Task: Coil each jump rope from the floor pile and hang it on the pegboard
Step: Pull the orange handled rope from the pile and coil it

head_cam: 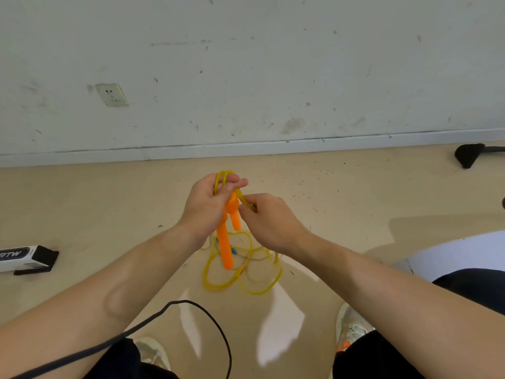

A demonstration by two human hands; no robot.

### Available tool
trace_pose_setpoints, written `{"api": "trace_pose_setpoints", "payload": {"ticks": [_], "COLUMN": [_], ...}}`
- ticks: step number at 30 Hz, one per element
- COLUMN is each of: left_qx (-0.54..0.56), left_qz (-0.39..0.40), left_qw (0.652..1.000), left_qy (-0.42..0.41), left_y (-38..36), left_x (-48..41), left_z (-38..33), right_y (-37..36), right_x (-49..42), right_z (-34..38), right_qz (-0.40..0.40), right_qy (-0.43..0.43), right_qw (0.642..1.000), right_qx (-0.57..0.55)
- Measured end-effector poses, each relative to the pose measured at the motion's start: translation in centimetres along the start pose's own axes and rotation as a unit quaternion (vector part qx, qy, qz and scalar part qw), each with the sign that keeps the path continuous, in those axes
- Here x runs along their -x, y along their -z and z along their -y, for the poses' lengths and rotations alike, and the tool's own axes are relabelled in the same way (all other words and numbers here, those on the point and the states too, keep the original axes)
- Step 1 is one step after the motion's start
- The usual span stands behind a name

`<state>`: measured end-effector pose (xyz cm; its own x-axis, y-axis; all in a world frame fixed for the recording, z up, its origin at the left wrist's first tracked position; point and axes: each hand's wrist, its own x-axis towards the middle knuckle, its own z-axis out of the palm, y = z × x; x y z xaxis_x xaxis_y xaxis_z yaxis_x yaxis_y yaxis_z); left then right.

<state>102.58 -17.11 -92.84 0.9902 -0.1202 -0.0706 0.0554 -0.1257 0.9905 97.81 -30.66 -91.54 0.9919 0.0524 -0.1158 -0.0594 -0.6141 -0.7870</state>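
- Two hands are meeting mid-frame above the floor [82,214]: left hand [209,207] and right hand [269,222], nearly touching each other.
- Left hand's grip is clenching on the yellow jump rope [224,176]. Several loops are arching over its fingers, and one finger is sticking out toward the right.
- Right hand's grip is pinching a strand of the same rope, just right of the left hand's fingers.
- Both orange handles [225,247] are hanging side by side between the two wrists, one reaching lower than the other.
- Remaining rope is lying in loose loops on the floor directly below the hands, lower centre of the frame.
- Something small and blue [233,250] is showing among those floor loops beside the longer handle. I can't tell what it is.
- Black cable [191,303] is curving across the lower centre, in front of the left forearm.
- Black-and-white box [27,258] is lying on the floor at the left edge.
- Wall socket [112,94] is sitting upper left on the scuffed wall.
- Pale shoes [352,326] are showing along the bottom of the frame, one on each side.
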Motion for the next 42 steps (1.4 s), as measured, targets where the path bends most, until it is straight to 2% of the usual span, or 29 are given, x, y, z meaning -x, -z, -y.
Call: {"api": "trace_pose_setpoints", "payload": {"ticks": [2,3,5,7,9,12,16,20,22,25,30,32,33,39,42], "left_qx": [-0.037,-0.055,-0.054,-0.023,0.019,0.053,0.092,0.142,0.143,0.088,0.072,0.091,0.104,0.151,0.181], "left_qz": [-0.041,-0.056,-0.073,-0.083,-0.082,-0.060,-0.037,0.018,0.048,0.066,0.023,0.000,-0.011,-0.061,-0.053], "left_qw": [0.997,0.995,0.992,0.993,0.995,0.997,0.994,0.988,0.987,0.994,0.997,0.996,0.994,0.985,0.978], "left_qy": [-0.045,-0.068,-0.090,-0.085,-0.046,0.016,0.037,0.066,0.059,0.011,-0.027,-0.020,-0.008,0.062,0.094], "left_y": [-0.3,-0.4,-0.7,-1.2,-1.8,-2.1,-2.1,-1.5,-1.0,-0.5,-0.5,-0.5,-0.5,-1.7,-1.8], "left_x": [0.0,0.1,0.3,0.6,0.9,1.1,0.9,0.5,0.2,0.0,0.3,0.1,0.1,0.7,0.4], "left_z": [0.7,0.9,1.0,0.9,0.5,-0.2,-1.1,-1.5,-1.6,-1.7,-1.7,-2.0,-2.1,-2.4,-2.8], "right_y": [-0.7,-1.2,-1.8,-2.1,-2.4,-2.6,-2.4,-2.1,-1.6,-0.8,-0.5,-0.4,-0.6,-3.4,-3.4], "right_x": [0.9,1.3,1.9,2.0,1.9,1.9,1.9,1.7,1.5,1.3,1.4,1.6,1.8,2.6,2.4], "right_z": [1.0,1.4,1.8,1.5,1.1,0.7,0.7,0.8,1.0,1.4,1.8,1.9,1.9,1.6,1.5], "right_qz": [-0.030,-0.044,-0.044,-0.025,0.000,0.012,-0.002,-0.019,-0.018,0.006,0.058,0.066,0.068,0.028,0.027], "right_qy": [-0.018,-0.042,-0.097,-0.131,-0.153,-0.149,-0.136,-0.118,-0.123,-0.127,-0.113,-0.110,-0.102,0.015,0.047], "right_qw": [0.991,0.973,0.903,0.850,0.828,0.821,0.834,0.852,0.842,0.815,0.780,0.786,0.801,0.939,0.978], "right_qx": [-0.126,-0.225,-0.415,-0.510,-0.540,-0.551,-0.535,-0.509,-0.526,-0.565,-0.612,-0.605,-0.587,-0.343,-0.202]}}
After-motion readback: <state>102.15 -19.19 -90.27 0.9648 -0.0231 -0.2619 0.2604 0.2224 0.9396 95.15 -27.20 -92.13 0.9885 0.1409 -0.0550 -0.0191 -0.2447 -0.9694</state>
